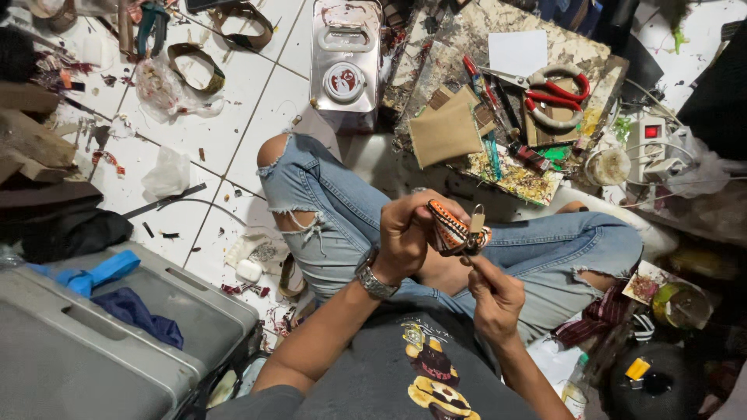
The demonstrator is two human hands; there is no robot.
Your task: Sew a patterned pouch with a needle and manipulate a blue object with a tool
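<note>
My left hand (406, 233) grips a small woven pouch (454, 228) with orange, black and white stripes, held over my lap. A tan tag sticks up from the pouch's right end. My right hand (492, 289) is just below it, fingers pinched on a thin dark tool (468, 257) that touches the pouch's underside. A metal watch (373, 281) sits on my left wrist. I am sitting cross-legged in torn blue jeans (327, 204).
A metal can (346, 58) stands ahead on the white tiled floor (233, 124). A board (537, 183) holds tan leather pieces (443, 132), red-handled scissors (554, 93) and pens. A grey case (93, 350) lies at left, a power strip (650, 140) at right.
</note>
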